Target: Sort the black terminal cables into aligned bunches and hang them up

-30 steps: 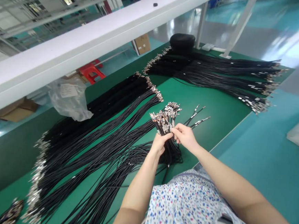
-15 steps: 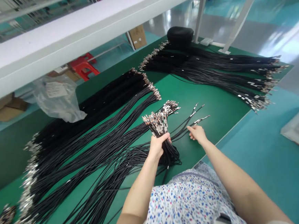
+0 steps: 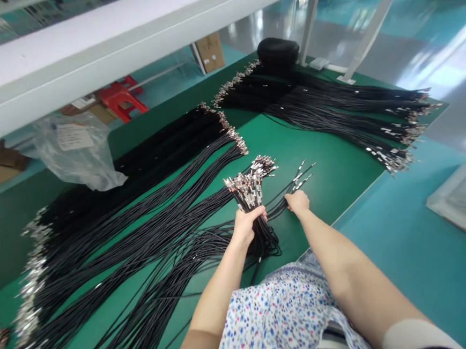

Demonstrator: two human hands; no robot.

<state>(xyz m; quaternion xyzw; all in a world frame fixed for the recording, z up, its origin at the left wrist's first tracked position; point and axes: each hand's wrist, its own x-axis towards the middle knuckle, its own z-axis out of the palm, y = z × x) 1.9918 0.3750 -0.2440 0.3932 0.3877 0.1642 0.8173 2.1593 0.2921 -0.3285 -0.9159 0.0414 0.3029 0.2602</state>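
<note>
A thick bundle of black cables [image 3: 263,236] is wrapped in my left hand [image 3: 247,225], its silver and copper-coloured tips fanned out above the fist. To the right, my right hand [image 3: 297,201] is closed around a few loose black cables [image 3: 277,209], whose metal ends stick out past the fingers. Just behind the held bundle lies another cluster of cable tips [image 3: 264,166] on the green table [image 3: 331,160]. From the left hand, long cables [image 3: 181,267] trail toward the table's near left.
Rows of black cables [image 3: 144,173] cover the table's left side, and more cables [image 3: 335,110] lie at the far right. A white beam [image 3: 139,32] crosses above the table. A plastic bag [image 3: 77,151], a red stool [image 3: 123,98] and a black rounded object [image 3: 277,51] are beyond.
My right hand has moved slightly left and closed around the loose cables, drawing their tips closer together. My left hand keeps its hold on the bundle. The view has shifted a little.
</note>
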